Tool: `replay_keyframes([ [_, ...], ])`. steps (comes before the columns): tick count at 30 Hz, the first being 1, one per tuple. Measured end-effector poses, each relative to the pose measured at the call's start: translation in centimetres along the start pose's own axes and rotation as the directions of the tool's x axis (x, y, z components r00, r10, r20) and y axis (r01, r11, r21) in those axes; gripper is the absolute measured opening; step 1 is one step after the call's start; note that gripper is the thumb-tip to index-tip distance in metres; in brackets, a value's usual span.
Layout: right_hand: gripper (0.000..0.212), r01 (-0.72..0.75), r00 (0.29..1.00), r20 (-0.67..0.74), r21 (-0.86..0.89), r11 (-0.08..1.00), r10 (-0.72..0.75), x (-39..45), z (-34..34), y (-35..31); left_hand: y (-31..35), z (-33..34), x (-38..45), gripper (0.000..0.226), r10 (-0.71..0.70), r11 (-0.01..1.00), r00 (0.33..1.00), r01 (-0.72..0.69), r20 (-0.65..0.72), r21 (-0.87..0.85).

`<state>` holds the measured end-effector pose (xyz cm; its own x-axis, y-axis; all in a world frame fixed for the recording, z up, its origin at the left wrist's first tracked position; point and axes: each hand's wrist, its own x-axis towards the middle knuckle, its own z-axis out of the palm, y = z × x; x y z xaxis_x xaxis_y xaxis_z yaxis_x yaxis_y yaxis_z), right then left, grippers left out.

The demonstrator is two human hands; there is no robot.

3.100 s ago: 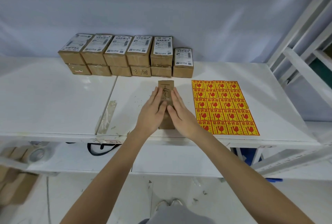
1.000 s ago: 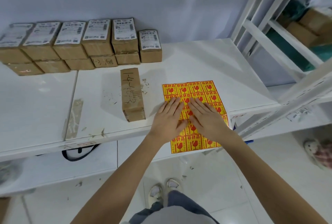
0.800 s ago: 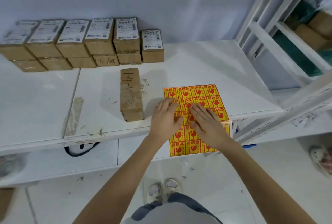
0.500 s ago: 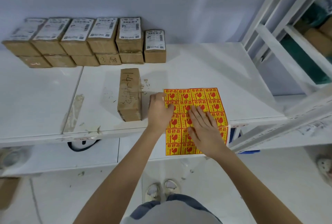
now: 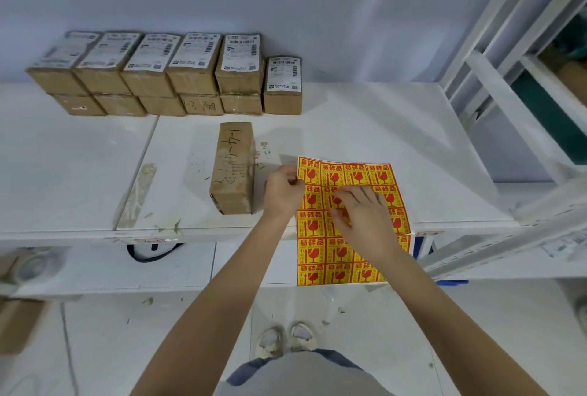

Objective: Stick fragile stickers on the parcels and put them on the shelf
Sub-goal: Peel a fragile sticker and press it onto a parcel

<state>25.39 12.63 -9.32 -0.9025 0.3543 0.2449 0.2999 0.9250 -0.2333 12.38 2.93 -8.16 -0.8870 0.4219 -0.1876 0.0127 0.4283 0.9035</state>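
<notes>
A yellow sheet of red fragile stickers (image 5: 378, 176) lies on the white table (image 5: 365, 128) and overhangs its front edge. My left hand (image 5: 282, 192) pinches the sheet's upper left edge, which is lifted off the table. My right hand (image 5: 362, 217) rests on the middle of the sheet with its fingertips pressed on a sticker. A brown parcel with handwriting (image 5: 233, 167) lies flat just left of my left hand, apart from it.
Two layers of brown parcels with white labels (image 5: 178, 74) line the back wall. A white metal shelf (image 5: 514, 78) rises at the right with boxes on it. A tape roll (image 5: 31, 267) sits on the lower level at left.
My hands left the handwritten parcel and went right to the sticker sheet. The sheet has slid toward me over the table edge, and my left hand now pinches its upper left edge.
</notes>
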Motion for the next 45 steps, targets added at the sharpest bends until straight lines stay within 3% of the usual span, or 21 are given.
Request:
replay_keyframes([
  [6, 0.023, 0.075, 0.997, -0.006, 0.066, 0.995, -0.075, 5.3, 0.4, -1.7, -0.8, -0.5, 0.5, 0.030, 0.067, 0.998, 0.998, -0.067, 0.012, 0.000],
  [11, 0.019, 0.083, 0.996, -0.022, 0.030, 0.996, -0.082, 6.3, 1.6, -2.0, -1.2, -0.6, 0.6, 0.040, -0.006, 0.998, 1.000, 0.006, -0.004, -0.060],
  [24, 0.012, 0.175, 0.981, -0.100, 0.073, 0.982, -0.168, 6.6, 2.5, -1.1, -2.2, -0.5, 0.7, 0.013, 0.135, 0.988, 0.986, -0.127, -0.093, 0.094],
  [31, 0.010, 0.188, 0.979, -0.107, 0.114, 0.976, -0.176, 6.7, 2.9, -0.8, -2.0, -0.5, 0.4, 0.013, 0.125, 0.991, 0.989, -0.120, -0.080, 0.063],
  [34, 0.008, 0.145, 0.988, -0.083, 0.164, 0.976, -0.133, 6.7, 3.0, -0.7, -2.1, -0.2, -0.1, 0.013, 0.174, 0.974, 0.982, -0.161, -0.069, 0.160],
  [36, 0.008, 0.122, 0.992, -0.066, 0.193, 0.974, -0.111, 6.6, 3.2, -0.7, -2.5, 0.0, -0.6, 0.018, 0.315, 0.874, 0.946, -0.256, -0.079, 0.413],
  [39, 0.009, 0.102, 0.993, -0.086, 0.234, 0.967, -0.083, 6.6, 3.4, -0.8, -3.6, 0.3, -1.5, 0.019, 0.593, 0.549, 0.805, -0.375, -0.032, 0.747],
  [42, 0.008, 0.096, 0.992, -0.104, 0.250, 0.964, -0.072, 6.6, 3.5, -0.8, -4.7, 0.5, -2.4, 0.019, 0.704, 0.388, 0.708, -0.445, 0.053, 0.807],
  [45, 0.009, 0.080, 0.993, -0.111, 0.272, 0.959, -0.051, 6.6, 3.6, -0.8, -5.7, 0.4, -2.7, 0.030, 0.711, 0.329, 0.692, -0.483, 0.124, 0.811],
])
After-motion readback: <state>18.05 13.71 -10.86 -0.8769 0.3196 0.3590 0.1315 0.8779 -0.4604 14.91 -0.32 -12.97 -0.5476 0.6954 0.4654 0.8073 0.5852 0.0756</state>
